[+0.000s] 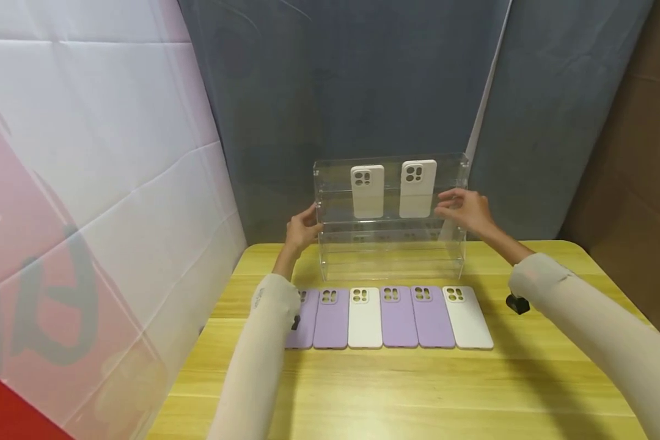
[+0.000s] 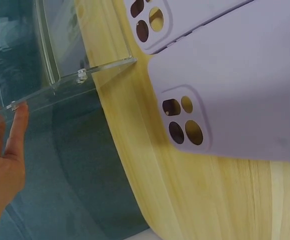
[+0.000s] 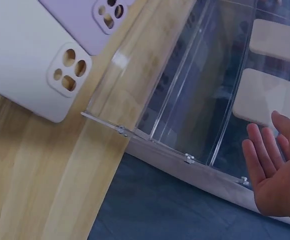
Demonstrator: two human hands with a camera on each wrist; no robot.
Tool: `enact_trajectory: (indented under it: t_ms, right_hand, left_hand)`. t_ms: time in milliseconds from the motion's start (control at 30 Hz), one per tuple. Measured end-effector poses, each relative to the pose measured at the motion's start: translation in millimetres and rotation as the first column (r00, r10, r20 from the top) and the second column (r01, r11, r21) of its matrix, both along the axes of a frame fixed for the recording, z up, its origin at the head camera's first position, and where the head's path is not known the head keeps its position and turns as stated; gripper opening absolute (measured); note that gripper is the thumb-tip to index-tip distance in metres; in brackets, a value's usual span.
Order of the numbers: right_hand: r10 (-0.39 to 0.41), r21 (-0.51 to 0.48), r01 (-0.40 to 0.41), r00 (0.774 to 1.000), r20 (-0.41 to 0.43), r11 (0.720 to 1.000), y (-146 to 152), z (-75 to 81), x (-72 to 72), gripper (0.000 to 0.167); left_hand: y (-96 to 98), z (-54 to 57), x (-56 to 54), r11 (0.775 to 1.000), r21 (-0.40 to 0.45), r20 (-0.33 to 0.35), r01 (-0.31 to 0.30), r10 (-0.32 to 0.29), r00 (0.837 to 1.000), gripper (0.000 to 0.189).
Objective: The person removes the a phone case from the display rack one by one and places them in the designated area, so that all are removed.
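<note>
A clear acrylic display stand (image 1: 393,253) with stepped tiers stands on the far part of the table. Two white phone cases, a left one (image 1: 368,195) and a right one (image 1: 417,192), lean upright on an upper tier. My left hand (image 1: 302,232) holds the stand's left side panel, its fingertips at the panel edge (image 2: 35,95). Beside the right white case is my right hand (image 1: 467,211), fingers extended and nothing in them. In the right wrist view, that hand (image 3: 277,172) has its thumb over the lower edge of a white case (image 3: 265,97).
In front of the stand, phone cases lie in a row: several purple ones, such as one (image 1: 331,321) at the left, a white one (image 1: 365,321) and another white one (image 1: 469,321) at the right end. Grey cloth (image 1: 390,79) hangs behind the wooden table (image 1: 352,391).
</note>
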State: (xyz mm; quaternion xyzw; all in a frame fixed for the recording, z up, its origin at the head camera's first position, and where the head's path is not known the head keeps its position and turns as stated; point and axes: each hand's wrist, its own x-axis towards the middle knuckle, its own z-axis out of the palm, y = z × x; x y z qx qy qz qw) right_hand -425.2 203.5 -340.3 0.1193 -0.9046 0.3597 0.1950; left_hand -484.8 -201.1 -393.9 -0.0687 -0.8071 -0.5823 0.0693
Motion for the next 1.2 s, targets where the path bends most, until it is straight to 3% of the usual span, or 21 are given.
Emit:
enact_trajectory:
  t_ms: [400, 833, 1200]
  right_hand:
    - [-0.082, -0.055, 0.078, 0.995, -0.059, 0.995, -1, 9.5, -6.7, 0.036]
    - [-0.063, -0.103, 0.053, 0.993, -0.097, 0.993, -4, 22.7, -14.7, 0.039]
    - [-0.045, -0.142, 0.040, 0.998, -0.033, 0.989, 5, 23.9, -18.9, 0.053]
  left_hand:
    - [6.8, 1.3, 6.3, 1.000, 0.017, -0.004, 0.010, -0.010, 1.000, 0.071]
    - [11.7, -2.9, 7.1, 1.000, -0.011, -0.009, -0.007, 0.007, 1.000, 0.069]
    - [25.2, -5.1, 6.5, 1.000, -0.006, -0.011, 0.007, -0.007, 1.000, 0.069]
